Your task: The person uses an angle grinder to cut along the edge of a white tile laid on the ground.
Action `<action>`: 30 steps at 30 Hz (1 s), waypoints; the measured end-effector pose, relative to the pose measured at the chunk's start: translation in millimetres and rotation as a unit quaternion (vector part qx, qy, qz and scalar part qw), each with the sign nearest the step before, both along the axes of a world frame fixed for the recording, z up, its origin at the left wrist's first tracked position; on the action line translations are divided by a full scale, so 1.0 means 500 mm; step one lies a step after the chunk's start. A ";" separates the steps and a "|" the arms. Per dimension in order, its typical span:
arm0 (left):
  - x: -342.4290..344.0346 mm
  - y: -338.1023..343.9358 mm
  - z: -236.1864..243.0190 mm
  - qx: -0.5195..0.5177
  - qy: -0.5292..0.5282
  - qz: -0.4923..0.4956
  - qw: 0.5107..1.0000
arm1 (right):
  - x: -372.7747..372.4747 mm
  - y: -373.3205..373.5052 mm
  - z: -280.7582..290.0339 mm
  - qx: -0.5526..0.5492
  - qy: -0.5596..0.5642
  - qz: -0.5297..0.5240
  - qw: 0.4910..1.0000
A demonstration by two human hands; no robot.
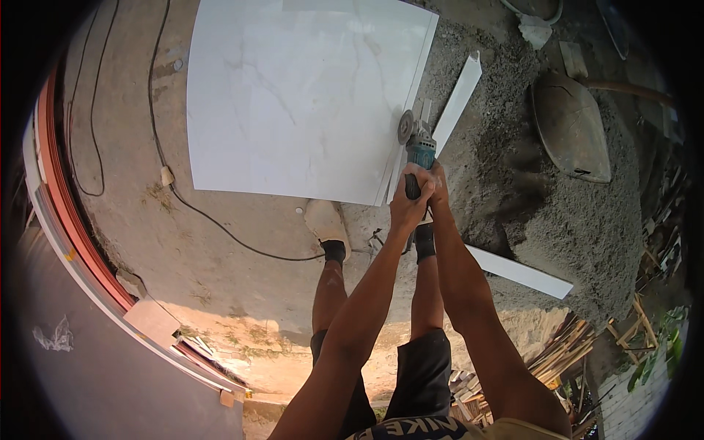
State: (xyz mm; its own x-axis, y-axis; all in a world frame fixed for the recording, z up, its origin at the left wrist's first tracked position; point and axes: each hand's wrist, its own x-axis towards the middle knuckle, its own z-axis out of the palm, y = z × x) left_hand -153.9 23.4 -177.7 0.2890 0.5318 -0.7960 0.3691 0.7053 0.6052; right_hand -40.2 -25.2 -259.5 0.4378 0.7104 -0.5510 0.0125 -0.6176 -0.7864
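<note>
Two hands, left hand [402,210] and right hand [440,183], grip a grinder [421,153] at the right edge of the white tile [293,110], I'd say trimming it, so the next move calls for a steady disc [405,127] there.

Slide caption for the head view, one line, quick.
Left grip and right grip hold an angle grinder near a large white slab's right edge.
</note>
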 end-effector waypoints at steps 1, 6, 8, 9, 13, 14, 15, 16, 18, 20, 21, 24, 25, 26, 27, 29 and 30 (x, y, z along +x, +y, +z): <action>0.005 0.005 0.000 -0.002 0.006 -0.003 1.000 | 0.005 0.000 -0.006 -0.014 -0.001 -0.016 1.000; 0.032 0.026 0.006 0.008 0.024 0.000 1.000 | 0.022 0.011 -0.027 0.070 0.018 -0.096 0.993; 0.029 0.033 -0.003 0.001 0.020 -0.013 1.000 | 0.025 0.021 -0.021 0.041 -0.024 -0.018 0.999; 0.030 0.036 -0.006 0.002 0.021 -0.013 1.000 | 0.025 0.030 -0.022 0.042 -0.022 -0.018 0.999; 0.047 0.050 -0.018 0.004 0.018 -0.009 1.000 | 0.047 0.062 -0.010 0.055 -0.051 0.005 0.997; 0.047 0.054 -0.019 0.003 0.006 -0.014 1.000 | 0.045 0.069 -0.003 0.040 -0.046 0.009 0.998; 0.047 0.055 -0.019 0.003 0.008 -0.014 1.000 | 0.041 0.077 0.004 0.025 -0.041 0.012 0.999; 0.054 0.056 -0.017 0.006 0.018 -0.015 1.000 | 0.044 0.081 0.006 0.042 -0.023 -0.017 0.999; 0.067 0.059 -0.015 0.008 0.028 -0.016 0.999 | 0.056 0.086 0.013 0.059 -0.007 -0.045 0.997; 0.067 0.065 -0.023 0.019 0.038 -0.006 0.999 | 0.065 0.097 0.017 0.040 -0.051 0.036 0.997; 0.064 0.070 -0.028 0.022 0.041 -0.005 0.999 | 0.061 0.106 0.015 0.043 -0.048 0.037 0.997; 0.081 0.083 -0.022 0.017 0.015 -0.008 1.000 | 0.078 0.102 -0.002 0.090 -0.078 0.033 0.992; 0.080 0.087 -0.020 0.015 0.021 -0.010 1.000 | 0.074 0.101 -0.005 0.067 -0.054 0.005 0.996; 0.077 0.092 -0.017 0.013 0.028 -0.012 0.999 | 0.072 0.101 -0.009 0.055 -0.041 -0.009 0.998; 0.074 0.097 -0.014 0.012 0.032 -0.012 0.999 | 0.068 0.099 -0.012 0.043 -0.026 -0.023 0.998; 0.093 0.112 0.001 0.003 0.015 -0.007 1.000 | 0.108 0.077 -0.038 0.042 -0.119 0.117 0.985; 0.103 0.119 0.008 0.003 0.010 -0.005 1.000 | 0.127 0.067 -0.051 0.042 -0.153 0.163 0.974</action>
